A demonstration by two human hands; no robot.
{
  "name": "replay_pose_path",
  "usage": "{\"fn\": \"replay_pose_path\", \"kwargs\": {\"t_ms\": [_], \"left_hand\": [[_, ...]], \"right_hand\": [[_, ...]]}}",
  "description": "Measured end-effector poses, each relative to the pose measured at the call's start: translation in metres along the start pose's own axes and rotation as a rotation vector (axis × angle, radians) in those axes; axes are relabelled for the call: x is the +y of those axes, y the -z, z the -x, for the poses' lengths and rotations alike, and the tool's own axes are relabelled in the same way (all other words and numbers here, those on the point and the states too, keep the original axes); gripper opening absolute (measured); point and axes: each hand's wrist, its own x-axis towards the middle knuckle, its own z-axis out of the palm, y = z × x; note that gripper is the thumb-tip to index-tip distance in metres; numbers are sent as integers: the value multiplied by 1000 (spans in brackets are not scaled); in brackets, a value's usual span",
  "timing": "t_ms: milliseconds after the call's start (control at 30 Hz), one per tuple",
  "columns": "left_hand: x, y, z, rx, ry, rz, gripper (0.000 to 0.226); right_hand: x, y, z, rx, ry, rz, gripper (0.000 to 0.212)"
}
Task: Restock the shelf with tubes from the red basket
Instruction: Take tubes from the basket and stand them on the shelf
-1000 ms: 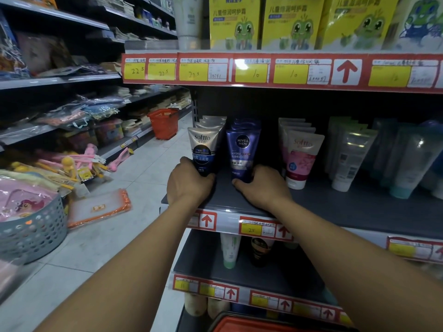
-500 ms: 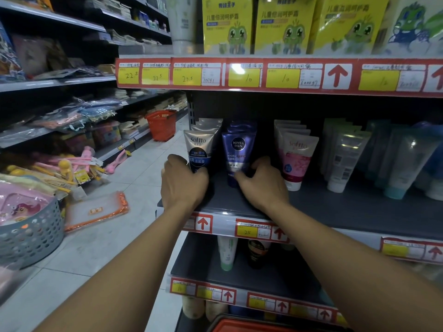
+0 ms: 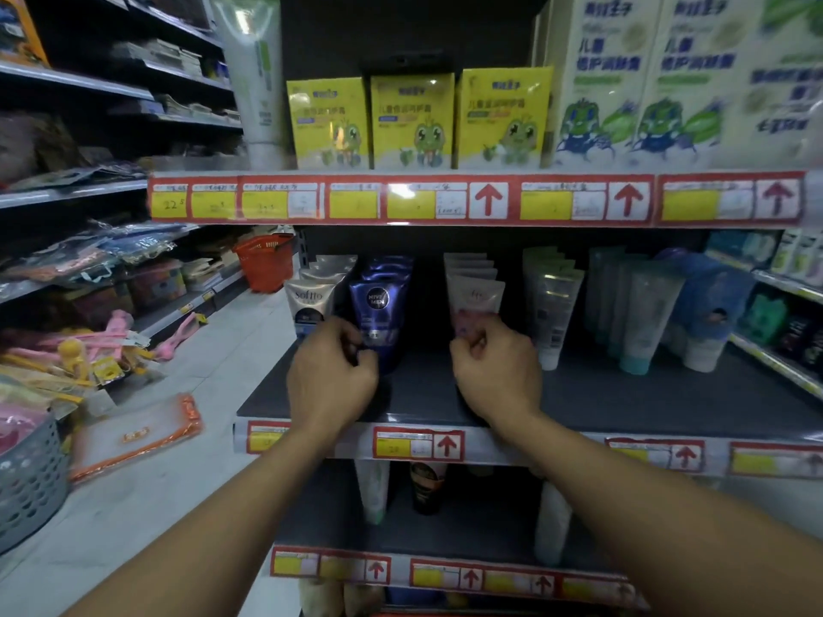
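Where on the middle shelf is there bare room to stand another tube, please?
The dark front strip of the middle shelf is bare from the right hand rightward, before the clear tubes. A narrower gap lies between the blue Nivea tubes and pink tubes. It is crowded around the left hand, by the Softto tubes.

Left hand [image 3: 332, 378] touches blue tube [image 3: 378, 311]; right hand [image 3: 496, 371] pinches pink tube [image 3: 474, 300].

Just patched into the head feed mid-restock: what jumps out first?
Two bare hands reach onto the dark middle shelf: the left hand at the dark blue Nivea Men tube, the right hand at the white-and-pink tube. Above, bright yellow frog-printed boxes line the upper shelf.
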Motion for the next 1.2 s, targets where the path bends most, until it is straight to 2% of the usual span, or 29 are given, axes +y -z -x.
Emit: {"fn": "replay_pose_path", "kwargs": {"t_ms": [100,300,400,567,700,800,933,1067,1200], "left_hand": [[26,-19,11,-77,-45,31,12],[67,-58,21,-203,-21,59,12],[79,-76,20,-224,33,74,16],[90,-103,14,-174,43,43,37],[84,-119,13,-169,82,47,47],[76,-123,8,-199,192,49,59],[75,-123,6,-244,231,69,59],[70,-126,7,-287,211,35,53],[67,-126,8,-296,199,24,49]], "right_hand": [[16,23,-5,-4,-10,48,13],[48,61,-14,-1,-73,159,15],[64,72,-19,13,-95,207,15],[82,74,-32,-35,-139,218,20],[97,66,-39,-100,-236,212,48],[104,62,-43,-153,-301,211,81],[108,59,-44,-190,-257,290,67],[113,56,-46,-238,-236,360,67],[115,55,-47,-264,-213,367,55]]}}
